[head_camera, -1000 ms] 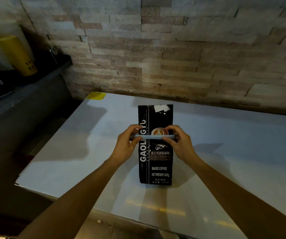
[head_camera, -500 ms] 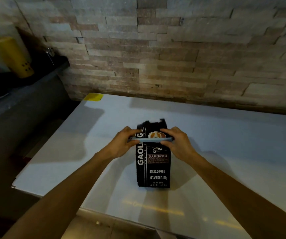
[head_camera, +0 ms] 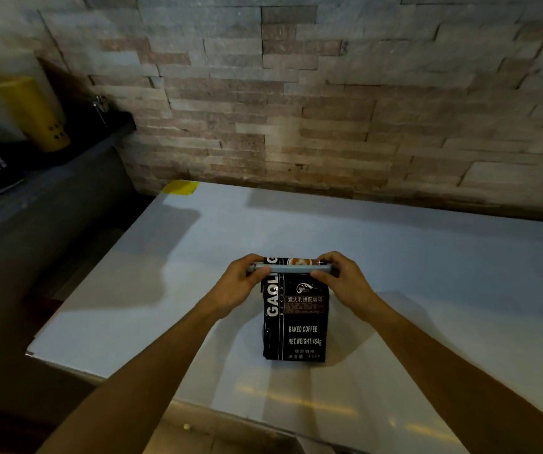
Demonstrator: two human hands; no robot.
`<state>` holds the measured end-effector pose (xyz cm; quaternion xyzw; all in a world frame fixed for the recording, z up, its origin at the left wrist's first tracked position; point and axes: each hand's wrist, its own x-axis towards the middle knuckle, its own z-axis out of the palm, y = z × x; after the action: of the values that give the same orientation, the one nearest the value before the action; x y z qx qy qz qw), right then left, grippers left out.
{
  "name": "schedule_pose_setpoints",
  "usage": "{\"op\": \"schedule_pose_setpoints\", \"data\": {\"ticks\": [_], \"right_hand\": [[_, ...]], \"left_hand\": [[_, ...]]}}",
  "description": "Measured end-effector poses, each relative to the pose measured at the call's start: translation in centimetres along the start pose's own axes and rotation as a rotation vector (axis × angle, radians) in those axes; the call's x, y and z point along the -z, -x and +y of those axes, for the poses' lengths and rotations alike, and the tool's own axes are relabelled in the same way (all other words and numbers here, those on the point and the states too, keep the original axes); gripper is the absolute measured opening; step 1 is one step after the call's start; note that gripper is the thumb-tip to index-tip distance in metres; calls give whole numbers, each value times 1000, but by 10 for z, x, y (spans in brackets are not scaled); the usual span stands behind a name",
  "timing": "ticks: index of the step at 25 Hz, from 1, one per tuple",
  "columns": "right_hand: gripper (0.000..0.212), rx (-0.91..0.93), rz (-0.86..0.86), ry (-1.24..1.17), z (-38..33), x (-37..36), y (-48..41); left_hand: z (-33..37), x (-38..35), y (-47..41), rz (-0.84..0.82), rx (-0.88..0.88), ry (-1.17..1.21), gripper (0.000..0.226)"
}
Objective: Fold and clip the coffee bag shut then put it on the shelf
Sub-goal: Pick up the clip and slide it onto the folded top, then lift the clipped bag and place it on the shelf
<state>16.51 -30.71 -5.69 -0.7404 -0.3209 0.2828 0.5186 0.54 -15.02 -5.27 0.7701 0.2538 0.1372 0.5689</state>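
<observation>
A black coffee bag point(head_camera: 296, 326) with white lettering stands upright on the white table point(head_camera: 427, 273), near its front edge. Its top is folded down and back, so the bag looks short. A long grey clip point(head_camera: 291, 268) lies across the fold. My left hand point(head_camera: 242, 283) pinches the clip's left end together with the bag. My right hand point(head_camera: 342, 280) pinches the right end the same way. Whether the clip is snapped shut cannot be told.
A stone-brick wall point(head_camera: 329, 109) rises right behind the table. To the left stands a dark shelf or counter point(head_camera: 50, 178) carrying a yellow cup point(head_camera: 34, 113) and a dark printed bag. A yellow tape patch point(head_camera: 180, 186) marks the table's far left corner.
The bag's tall top has been folded down and backward over the last second. The clip and both hands have moved along with the fold, and the bag now stands shorter.
</observation>
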Motion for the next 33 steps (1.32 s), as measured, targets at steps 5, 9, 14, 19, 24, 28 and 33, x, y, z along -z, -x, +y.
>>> {"op": "schedule_pose_setpoints", "data": {"ticks": [5,9,14,19,24,28,33], "right_hand": [[16,-4,59,-273,-12,3,-2],[14,11,54,-450,-38,14,-9],[14,81,33,-496,-85,31,-15],[14,182,10,-510,-148,53,-17],[27,210,-42,-514,-200,72,-15],[24,303,-54,-474,-247,89,-13],[15,525,-29,-305,-317,114,-1]], "left_hand": [[10,-3,1,64,-1,275,13],[34,6,-1,100,-40,342,13],[82,20,-3,136,-129,345,13],[142,40,-4,144,-245,331,14],[195,59,-2,142,-317,331,15],[239,74,2,181,-359,325,17],[313,92,15,236,-490,320,11]]}}
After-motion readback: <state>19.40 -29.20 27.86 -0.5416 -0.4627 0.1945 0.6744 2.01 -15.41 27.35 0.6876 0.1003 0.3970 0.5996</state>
